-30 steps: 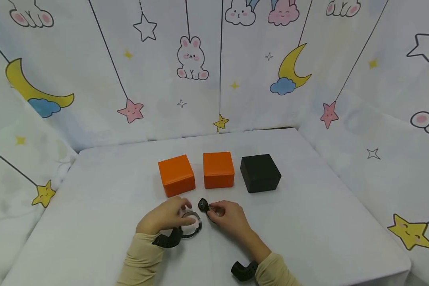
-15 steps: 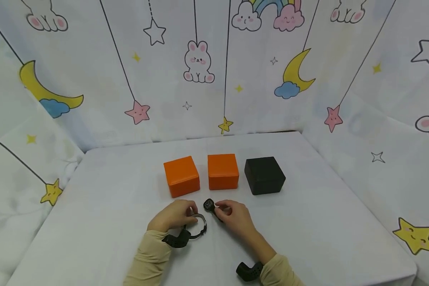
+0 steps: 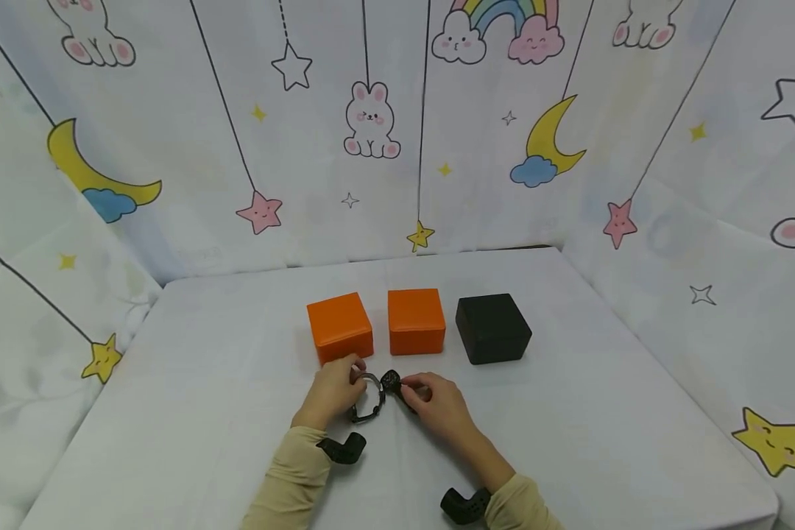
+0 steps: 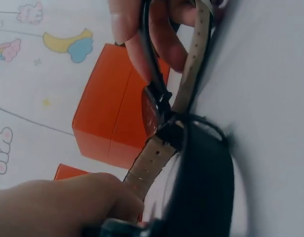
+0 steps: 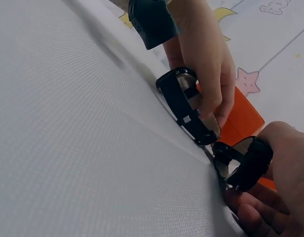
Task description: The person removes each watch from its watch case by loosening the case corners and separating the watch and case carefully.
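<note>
A wristwatch with its dark strap closed in a loop (image 3: 364,419) stands on the white tabletop in the head view. My left hand (image 3: 331,390) pinches its strap between thumb and fingers. The left wrist view shows the strap's tan inner side (image 4: 151,160) by the thumb. Just right of it is a second wristwatch (image 3: 391,381) with a dark face. My right hand (image 3: 440,401) holds this one by its strap. In the right wrist view the looped watch (image 5: 180,106) and the second watch (image 5: 250,165) lie close end to end, each at its hand's fingertips.
Behind the hands stand two orange boxes, a left one (image 3: 340,324) and a middle one (image 3: 417,321), with a black box (image 3: 493,328) at the right. My left fingertips overlap the left box's front edge. Black devices (image 3: 465,506) sit on both wrists. Patterned cloth walls surround the table.
My left hand has closed its fingers on the looped watch and moved it forward, up beside the other watch. My right hand stays nearly in place. The head view has shifted slightly.
</note>
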